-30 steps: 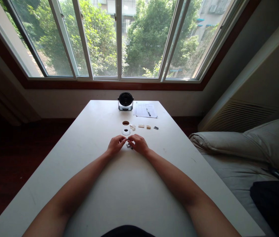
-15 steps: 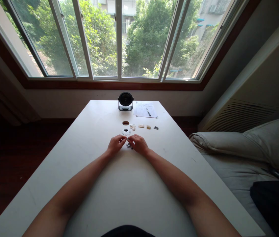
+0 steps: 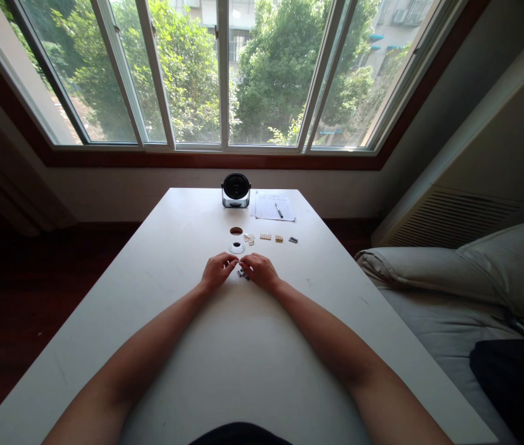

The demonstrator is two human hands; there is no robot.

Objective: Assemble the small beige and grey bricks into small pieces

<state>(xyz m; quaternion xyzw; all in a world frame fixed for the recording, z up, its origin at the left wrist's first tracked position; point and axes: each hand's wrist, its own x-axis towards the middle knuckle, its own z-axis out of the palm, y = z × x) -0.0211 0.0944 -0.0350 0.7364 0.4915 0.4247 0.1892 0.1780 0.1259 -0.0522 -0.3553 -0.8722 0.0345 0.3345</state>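
My left hand (image 3: 218, 270) and my right hand (image 3: 259, 270) meet fingertip to fingertip over the white table (image 3: 243, 358). Both are closed in a pinch; whatever is between the fingers is too small to name. Several small dark grey pieces (image 3: 242, 274) lie just below the fingertips, partly hidden by my right hand. Right beyond the hands is a pale ring-shaped disc (image 3: 236, 248) with a dark centre. Past it, a round brown-edged hole (image 3: 236, 231) shows in the tabletop.
Right of the hole lie loose cream pieces (image 3: 249, 238), a cream block (image 3: 266, 236), a tan block (image 3: 279, 238) and dark grey pieces (image 3: 293, 240). Farther back are a round black fan-like device (image 3: 236, 188) and printed paper (image 3: 269, 210) with a pen (image 3: 279, 210). A sofa (image 3: 456, 309) flanks the table's right.
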